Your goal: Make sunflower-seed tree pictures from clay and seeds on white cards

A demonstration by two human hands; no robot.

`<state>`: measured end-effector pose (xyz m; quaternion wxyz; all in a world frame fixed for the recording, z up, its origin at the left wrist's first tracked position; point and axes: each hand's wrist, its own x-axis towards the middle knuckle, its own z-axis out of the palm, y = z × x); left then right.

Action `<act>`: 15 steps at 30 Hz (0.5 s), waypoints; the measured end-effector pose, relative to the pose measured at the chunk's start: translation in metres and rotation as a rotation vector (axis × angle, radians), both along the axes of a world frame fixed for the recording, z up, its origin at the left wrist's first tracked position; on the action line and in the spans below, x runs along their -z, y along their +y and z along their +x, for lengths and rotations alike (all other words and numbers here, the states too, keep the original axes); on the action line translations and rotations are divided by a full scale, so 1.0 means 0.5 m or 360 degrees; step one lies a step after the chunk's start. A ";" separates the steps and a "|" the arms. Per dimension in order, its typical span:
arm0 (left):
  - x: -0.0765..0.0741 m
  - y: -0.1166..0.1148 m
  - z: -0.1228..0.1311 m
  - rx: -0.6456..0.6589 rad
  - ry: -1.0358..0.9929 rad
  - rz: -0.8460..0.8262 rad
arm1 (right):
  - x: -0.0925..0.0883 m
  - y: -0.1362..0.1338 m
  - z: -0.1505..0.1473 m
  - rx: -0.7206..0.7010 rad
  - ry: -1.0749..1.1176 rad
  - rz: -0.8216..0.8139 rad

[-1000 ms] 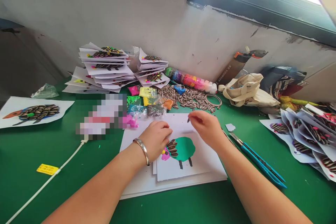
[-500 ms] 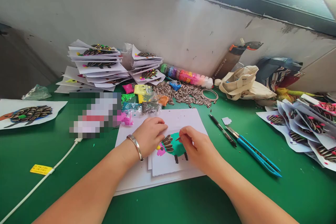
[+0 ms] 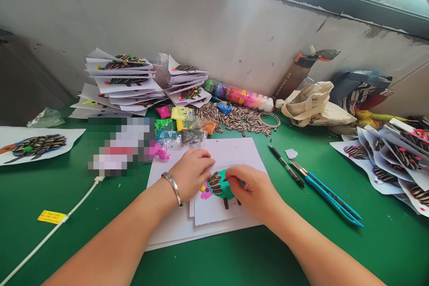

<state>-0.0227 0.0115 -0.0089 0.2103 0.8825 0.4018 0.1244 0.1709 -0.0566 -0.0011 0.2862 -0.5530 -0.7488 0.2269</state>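
Note:
My right hand (image 3: 253, 190) pinches a sunflower seed (image 3: 225, 179) between thumb and forefinger, right over the green clay body (image 3: 218, 191) of an animal picture. Several striped seeds (image 3: 213, 182) are set in the clay at its left, beside a pink and yellow head (image 3: 205, 191). Below the body, dark legs (image 3: 226, 204) show. My left hand (image 3: 192, 172), a silver bracelet on its wrist, lies with fingers stretched out at the picture's upper left, on the paper. The picture's white card (image 3: 217, 218) rests on larger white sheets (image 3: 167, 232). My right hand covers the body's right side.
Behind the sheets lie clay packets (image 3: 182, 114), a heap of sunflower seeds (image 3: 241, 119) and a tape ring (image 3: 270, 119). To the right are a pen (image 3: 284, 165), blue tweezers (image 3: 335, 201) and finished pictures (image 3: 385, 161). Stacked cards (image 3: 127, 85) and a white cable (image 3: 43, 241) occupy the left.
My right hand has moved slightly left and lower with the seed, closer to the placed seeds. My left hand stays where it was. The view has shifted slightly.

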 end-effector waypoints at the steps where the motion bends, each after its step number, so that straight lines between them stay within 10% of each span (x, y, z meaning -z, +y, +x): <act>1: 0.000 0.000 0.000 0.0000 -0.0008 0.0001 | 0.001 0.000 0.000 -0.0012 -0.0015 0.0001; 15: -0.001 -0.001 0.002 -0.0012 -0.0005 -0.0017 | 0.016 0.005 -0.003 -0.0142 -0.0180 0.0201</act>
